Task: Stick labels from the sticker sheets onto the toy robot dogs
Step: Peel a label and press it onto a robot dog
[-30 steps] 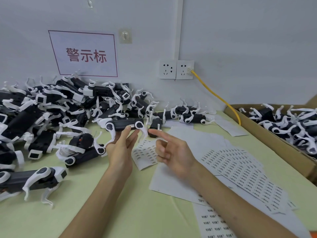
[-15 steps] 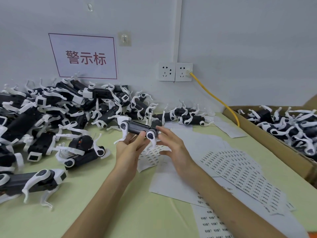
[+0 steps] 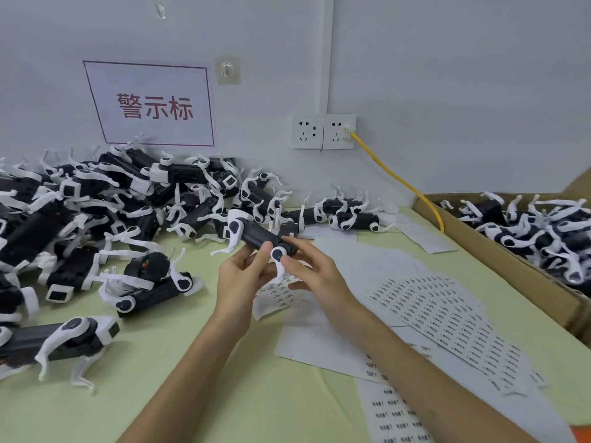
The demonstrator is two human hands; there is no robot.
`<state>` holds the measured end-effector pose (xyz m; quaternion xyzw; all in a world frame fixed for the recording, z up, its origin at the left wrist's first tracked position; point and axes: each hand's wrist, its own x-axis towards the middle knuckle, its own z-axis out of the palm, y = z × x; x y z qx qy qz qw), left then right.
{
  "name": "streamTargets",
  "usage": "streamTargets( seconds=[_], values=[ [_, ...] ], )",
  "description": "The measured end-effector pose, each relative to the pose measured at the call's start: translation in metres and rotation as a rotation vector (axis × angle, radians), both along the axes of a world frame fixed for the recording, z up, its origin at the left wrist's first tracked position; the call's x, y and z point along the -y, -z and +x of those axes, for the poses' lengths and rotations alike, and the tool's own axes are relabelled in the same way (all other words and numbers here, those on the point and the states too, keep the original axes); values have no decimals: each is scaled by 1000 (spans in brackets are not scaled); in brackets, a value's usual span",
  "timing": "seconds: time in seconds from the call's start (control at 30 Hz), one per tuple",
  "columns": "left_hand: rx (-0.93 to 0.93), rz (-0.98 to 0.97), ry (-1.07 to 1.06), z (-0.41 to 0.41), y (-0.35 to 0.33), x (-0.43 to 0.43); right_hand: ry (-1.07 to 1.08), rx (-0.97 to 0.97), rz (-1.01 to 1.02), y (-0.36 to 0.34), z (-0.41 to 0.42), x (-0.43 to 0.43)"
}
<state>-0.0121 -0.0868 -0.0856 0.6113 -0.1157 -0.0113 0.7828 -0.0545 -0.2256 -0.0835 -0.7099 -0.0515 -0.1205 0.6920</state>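
A black toy robot dog with white legs is held above the green table, at the middle of the view. My left hand grips it from below, thumb on its side. My right hand holds its near end, with the index finger laid on top of the body. Sticker sheets printed with small labels lie on the table to the right of my hands. A smaller, part-used sticker sheet lies just under my hands. No label on the dog can be made out.
A big pile of toy robot dogs covers the table's left and back. A cardboard box at the right holds more dogs. A yellow cable runs from the wall sockets towards the box. A wall sign hangs above the pile.
My left hand brought the dog from the pile's edge to the middle and tilted it. My right hand, free a second ago, closed onto the dog's near end.
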Motion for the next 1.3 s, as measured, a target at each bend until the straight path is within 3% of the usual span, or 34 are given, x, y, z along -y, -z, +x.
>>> streamTargets(
  seconds=[0.2,0.33,0.43,0.5,0.6,0.67,0.7,0.83,1.07,1.2,1.3],
  values=[
    [-18,80,17,-1,2,2,112,17,-151,8,6,-1],
    [-133,81,117,-5,2,1,164,-147,-36,2,8,5],
    [-130,168,148,-7,4,3,245,-369,230,-6,11,25],
    [-121,206,170,-5,4,4,264,-324,615,-18,11,55],
    [-104,190,189,-2,5,3,227,115,1205,-33,-4,118],
    [-88,176,178,-1,6,2,200,385,1357,-36,-20,152],
    [-76,173,169,0,7,3,229,416,1355,-34,-25,162],
    [-46,178,131,3,9,2,472,243,1228,-22,-24,162],
    [17,191,-65,6,11,-3,500,60,933,-25,-6,136],
    [275,520,-272,4,17,-3,492,2,772,-24,0,125],
    [459,874,-246,3,22,1,487,-49,617,-22,3,112]
  ],
)
